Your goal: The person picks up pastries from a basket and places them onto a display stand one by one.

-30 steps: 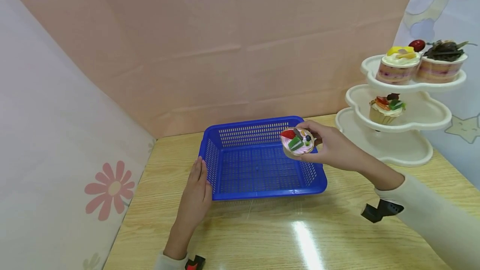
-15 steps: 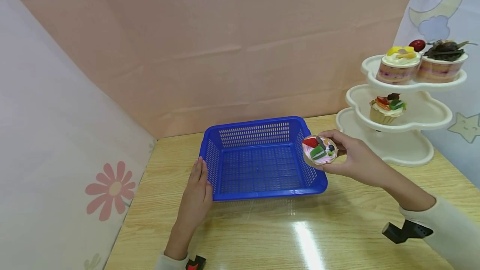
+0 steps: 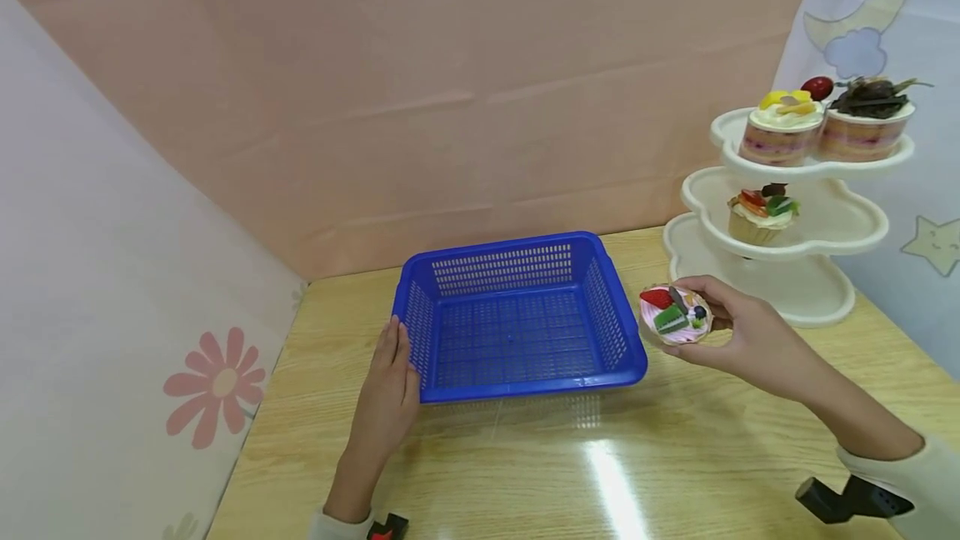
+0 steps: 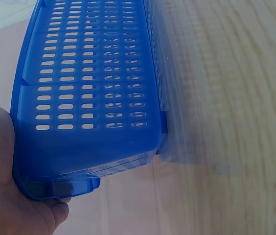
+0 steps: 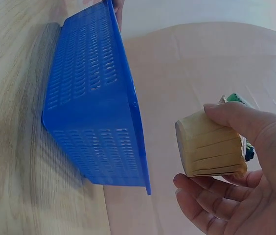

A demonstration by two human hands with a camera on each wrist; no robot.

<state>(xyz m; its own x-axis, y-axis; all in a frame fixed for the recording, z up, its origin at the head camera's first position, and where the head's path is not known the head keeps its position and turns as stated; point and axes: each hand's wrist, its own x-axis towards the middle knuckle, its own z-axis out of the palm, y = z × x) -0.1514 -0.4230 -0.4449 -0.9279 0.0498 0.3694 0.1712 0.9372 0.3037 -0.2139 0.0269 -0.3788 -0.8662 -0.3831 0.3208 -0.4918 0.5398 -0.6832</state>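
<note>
My right hand (image 3: 742, 344) holds a cupcake (image 3: 675, 315) topped with pink cream, a strawberry, a green fruit slice and a blueberry. In the right wrist view the cupcake's pale pleated wrapper (image 5: 209, 147) sits between thumb and fingers, just outside the basket's right side. A blue plastic basket (image 3: 517, 387) with slotted walls stands on the table, its inside bare. My left hand (image 3: 386, 402) holds the basket's near left corner, fingers along the left rim. In the left wrist view a fingertip (image 4: 59, 211) shows below the lip.
At the right stands a white three-tier stand (image 3: 813, 171). Its top tier bears a yellow-topped dessert cup (image 3: 780, 136) and a chocolate-topped cup (image 3: 862, 127); the middle one holds another cupcake (image 3: 757, 223). A pink cloth (image 3: 450, 90) hangs behind the wooden table (image 3: 525, 473).
My right hand has moved the cupcake from above the basket's right part rightward, past the rim toward the stand. My left hand stays on the corner. The view shifts slightly.
</note>
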